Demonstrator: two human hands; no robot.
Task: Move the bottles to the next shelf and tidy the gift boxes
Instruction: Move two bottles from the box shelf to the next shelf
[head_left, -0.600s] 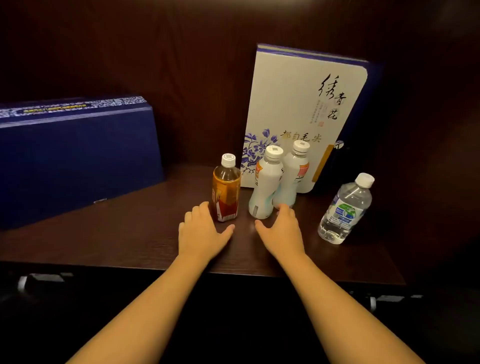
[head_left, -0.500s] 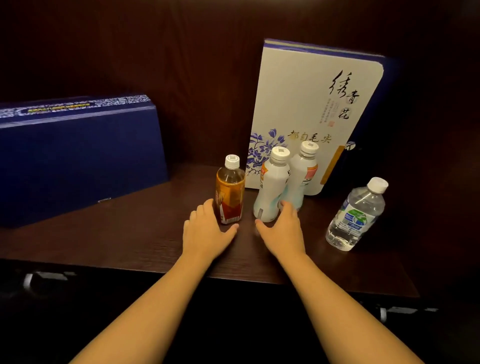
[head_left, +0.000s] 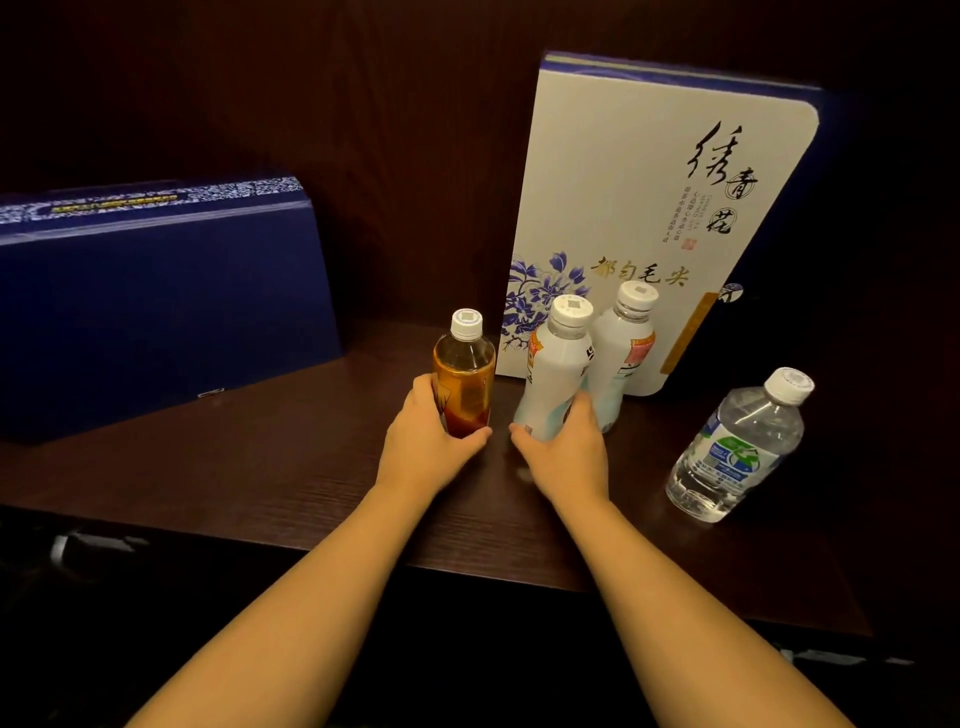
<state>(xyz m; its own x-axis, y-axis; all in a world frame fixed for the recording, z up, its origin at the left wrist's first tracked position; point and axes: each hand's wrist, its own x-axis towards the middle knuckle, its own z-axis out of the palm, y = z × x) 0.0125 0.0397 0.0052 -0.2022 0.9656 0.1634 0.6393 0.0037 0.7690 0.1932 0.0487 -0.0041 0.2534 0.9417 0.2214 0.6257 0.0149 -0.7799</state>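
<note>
On the dark wooden shelf (head_left: 270, 467) stand several bottles. My left hand (head_left: 423, 444) wraps around the base of the amber tea bottle (head_left: 464, 371). My right hand (head_left: 566, 452) grips the lower part of the nearer white bottle (head_left: 556, 364). A second white bottle (head_left: 623, 348) stands just behind it, touching. A clear water bottle (head_left: 737, 447) stands apart at the right. A tall white gift box (head_left: 649, 171) with blue flowers leans upright against the back wall. A dark blue gift box (head_left: 156, 306) stands on its edge at the left.
The shelf's back wall and right side wall are dark wood and close in the space. The shelf's front edge runs below my forearms, with dark space and some metal brackets (head_left: 62, 545) beneath it.
Both hands have moved forward from lying flat on the shelf and have closed around the bottles, left on the amber one, right on the nearer white one.
</note>
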